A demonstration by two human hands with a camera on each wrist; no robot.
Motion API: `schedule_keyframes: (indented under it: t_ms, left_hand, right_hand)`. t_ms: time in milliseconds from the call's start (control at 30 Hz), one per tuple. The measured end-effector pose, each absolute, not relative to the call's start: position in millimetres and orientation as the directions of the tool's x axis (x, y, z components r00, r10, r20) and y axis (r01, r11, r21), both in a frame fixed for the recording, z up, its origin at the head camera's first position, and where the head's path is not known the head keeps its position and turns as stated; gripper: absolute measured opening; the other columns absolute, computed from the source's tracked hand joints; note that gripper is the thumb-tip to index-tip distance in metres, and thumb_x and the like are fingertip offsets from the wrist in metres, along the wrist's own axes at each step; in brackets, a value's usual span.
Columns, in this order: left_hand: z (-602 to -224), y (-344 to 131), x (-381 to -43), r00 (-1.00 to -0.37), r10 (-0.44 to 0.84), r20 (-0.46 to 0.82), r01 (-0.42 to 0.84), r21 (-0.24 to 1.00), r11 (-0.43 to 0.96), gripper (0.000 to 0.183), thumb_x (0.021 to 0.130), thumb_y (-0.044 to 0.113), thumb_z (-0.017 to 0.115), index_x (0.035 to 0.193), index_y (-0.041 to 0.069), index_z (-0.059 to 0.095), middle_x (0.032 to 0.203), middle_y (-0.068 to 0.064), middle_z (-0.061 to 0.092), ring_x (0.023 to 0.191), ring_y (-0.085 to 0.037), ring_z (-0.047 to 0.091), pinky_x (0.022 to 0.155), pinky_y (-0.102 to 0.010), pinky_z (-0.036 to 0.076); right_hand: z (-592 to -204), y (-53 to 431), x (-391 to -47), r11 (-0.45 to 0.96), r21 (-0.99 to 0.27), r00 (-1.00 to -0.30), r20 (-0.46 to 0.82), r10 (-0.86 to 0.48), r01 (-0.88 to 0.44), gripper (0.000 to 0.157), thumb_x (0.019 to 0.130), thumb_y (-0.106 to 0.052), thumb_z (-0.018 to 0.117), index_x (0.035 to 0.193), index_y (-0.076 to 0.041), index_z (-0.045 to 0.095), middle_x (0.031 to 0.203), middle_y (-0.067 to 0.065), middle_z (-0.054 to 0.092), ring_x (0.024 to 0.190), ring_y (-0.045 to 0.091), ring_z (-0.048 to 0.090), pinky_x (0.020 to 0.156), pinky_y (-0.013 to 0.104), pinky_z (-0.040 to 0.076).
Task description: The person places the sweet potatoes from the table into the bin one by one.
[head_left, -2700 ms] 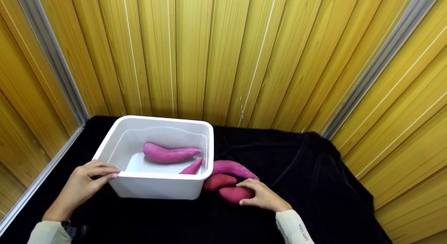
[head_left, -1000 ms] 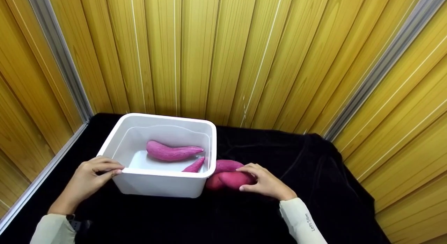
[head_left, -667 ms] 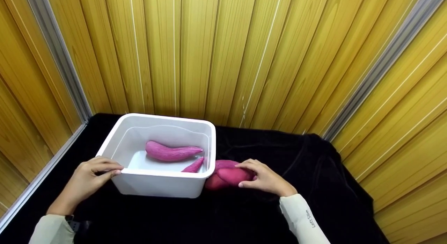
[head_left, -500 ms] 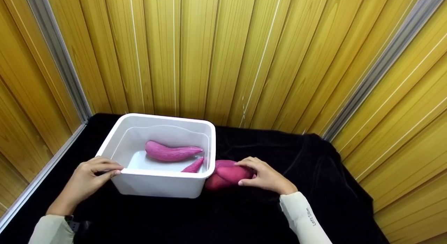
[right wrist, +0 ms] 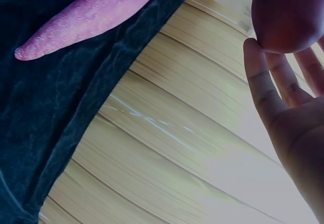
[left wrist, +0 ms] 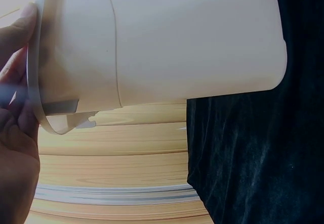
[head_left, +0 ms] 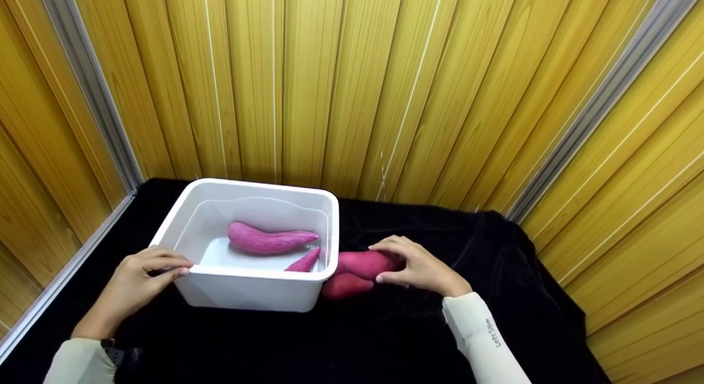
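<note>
My left hand [head_left: 146,274] grips the near left corner of a white plastic bin [head_left: 247,290] by its rim; in the left wrist view its fingers [left wrist: 15,32] bend over that rim. My right hand [head_left: 421,265] holds a red sweet potato [head_left: 366,264] between thumb and fingers, raised above the cloth just right of the bin. The right wrist view shows this red sweet potato [right wrist: 288,16] at the fingertips. Beneath it lies a long pink sweet potato [right wrist: 91,19], mostly covered in the head view. A second red sweet potato [head_left: 347,286] lies against the bin's right side.
Inside the bin are two pink sweet potatoes, one whole [head_left: 269,239] and one [head_left: 304,261] partly hidden by the front wall. Black cloth [head_left: 440,340] covers the table. Yellow wood-patterned panels [head_left: 352,87] with grey metal corner posts [head_left: 599,103] enclose the back and sides.
My right hand has lifted the red sweet potato off the cloth and moved it away from me, over the pink one. The left hand stays on the bin's rim.
</note>
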State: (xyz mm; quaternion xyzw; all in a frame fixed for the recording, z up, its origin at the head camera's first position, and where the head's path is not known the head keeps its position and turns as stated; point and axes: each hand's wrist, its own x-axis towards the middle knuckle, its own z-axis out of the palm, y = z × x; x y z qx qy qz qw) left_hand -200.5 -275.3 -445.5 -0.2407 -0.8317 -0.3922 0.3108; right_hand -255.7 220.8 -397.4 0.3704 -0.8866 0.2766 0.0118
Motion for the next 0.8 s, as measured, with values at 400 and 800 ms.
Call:
schedule_keyframes:
  t_ms: [400,800]
  left_hand:
    - [-444.9,-275.3,-200.3,-0.692,0.159,0.704,0.646,0.507,0.570,0.035,0.061,-0.018,0.078,0.080,0.012,0.078,0.080,0.003,0.071,0.082,0.008,0.057,0.081,-0.001,0.040]
    - [-444.9,-275.8,-200.6,-0.689,0.164,0.706,0.649,0.499,0.574,0.036,0.061,-0.017,0.079,0.080,0.013,0.078,0.079,0.004,0.071,0.082,0.007,0.057,0.081,-0.001,0.040]
  right_hand:
    - [-380.6,212.8,-260.7,0.537,-0.464,-0.692,0.280,-0.666,-0.704,0.052,0.081,-0.031,0.078,0.127,-0.013,0.061,0.124,-0.003,0.061,0.115,0.016,0.053,0.097,0.035,0.047]
    - [-365.7,198.7,-267.2,0.548,-0.432,-0.683,0.277,-0.676,-0.716,0.051,0.083,-0.032,0.076,0.128,-0.014,0.060,0.125,-0.002,0.061,0.116,0.014,0.054,0.097,0.034,0.047]
